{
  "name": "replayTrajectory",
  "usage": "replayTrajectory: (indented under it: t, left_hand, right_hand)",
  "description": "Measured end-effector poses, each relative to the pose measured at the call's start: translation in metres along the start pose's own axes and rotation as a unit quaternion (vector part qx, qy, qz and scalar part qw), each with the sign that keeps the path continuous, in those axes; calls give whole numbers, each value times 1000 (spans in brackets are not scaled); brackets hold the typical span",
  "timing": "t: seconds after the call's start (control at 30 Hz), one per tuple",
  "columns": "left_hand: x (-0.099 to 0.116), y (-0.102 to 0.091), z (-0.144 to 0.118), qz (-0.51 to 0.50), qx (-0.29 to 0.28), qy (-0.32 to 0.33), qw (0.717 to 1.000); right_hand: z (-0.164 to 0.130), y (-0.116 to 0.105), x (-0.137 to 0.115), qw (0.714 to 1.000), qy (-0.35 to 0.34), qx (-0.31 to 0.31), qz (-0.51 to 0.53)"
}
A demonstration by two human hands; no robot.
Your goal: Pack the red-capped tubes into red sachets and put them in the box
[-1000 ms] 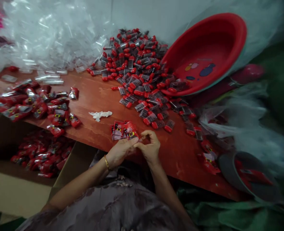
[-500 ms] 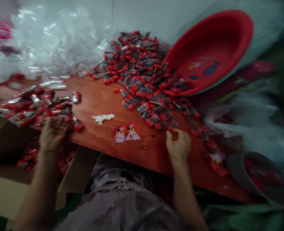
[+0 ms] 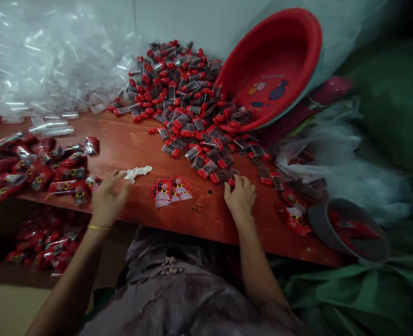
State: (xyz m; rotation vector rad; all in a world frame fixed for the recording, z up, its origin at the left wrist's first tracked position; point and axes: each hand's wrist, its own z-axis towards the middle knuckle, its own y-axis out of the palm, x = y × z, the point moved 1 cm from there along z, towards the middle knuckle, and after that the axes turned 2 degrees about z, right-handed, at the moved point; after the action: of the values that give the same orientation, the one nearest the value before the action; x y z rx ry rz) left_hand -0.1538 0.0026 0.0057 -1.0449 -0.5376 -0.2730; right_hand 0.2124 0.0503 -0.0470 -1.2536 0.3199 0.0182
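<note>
My left hand (image 3: pixel 108 199), somewhat blurred, is over the front of the table with fingers apart and holds nothing I can see. Close beside it lie a white, irregular flat piece (image 3: pixel 136 173) and a pile of red wrapped packets (image 3: pixel 34 163). Thumb and fingers of my right hand (image 3: pixel 241 197) close around a small clear bottle with a red cap (image 3: pixel 231 182), at the near edge of a big heap of red-capped bottles (image 3: pixel 178 93); the fingers partly hide it. Between my hands lie several flat red printed packets (image 3: pixel 173 190).
A red basin (image 3: pixel 272 65) leans tilted behind the heap. Clear plastic sleeves (image 3: pixel 52 60) are piled back left. A grey bowl (image 3: pixel 327 228) with red packets stands at right, near a clear plastic bag (image 3: pixel 332 158). Below the table's left edge, a box holds wrapped packets (image 3: pixel 48 242).
My left hand has moved right, away from the wrapped packets toward the white piece. My right hand stays at the heap's near edge, fingers closer around the bottle. The view has shifted right.
</note>
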Motion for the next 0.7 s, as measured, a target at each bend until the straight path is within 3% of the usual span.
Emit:
replayTrajectory:
  t: [0.07, 0.17, 0.3, 0.47, 0.53, 0.6, 0.67, 0.7]
  left_hand:
    - [16, 22, 3, 112, -57, 22, 992]
    - [15, 38, 17, 204, -82, -5, 975]
    - [6, 54, 33, 188, -123, -1, 974]
    - [15, 72, 28, 154, -156, 40, 975]
    - [23, 72, 25, 157, -147, 29, 976]
    - [35, 68, 21, 159, -94, 23, 982]
    - [51, 65, 17, 144, -50, 52, 987]
    - [59, 65, 14, 129, -53, 80, 987]
  right_hand:
    - [-13, 0, -1, 1000, -12, 15, 9]
    - [-29, 2, 1, 998, -32, 45, 36]
    - [-32, 4, 0, 997, -42, 48, 54]
    - [-28, 4, -1, 996, -43, 48, 59]
    - [-29, 4, 0, 996, -43, 49, 60]
    - [-29, 3, 0, 996, -44, 46, 60]
    - [-29, 3, 0, 996, -43, 39, 60]
    - [-29, 3, 0, 997, -42, 35, 60]
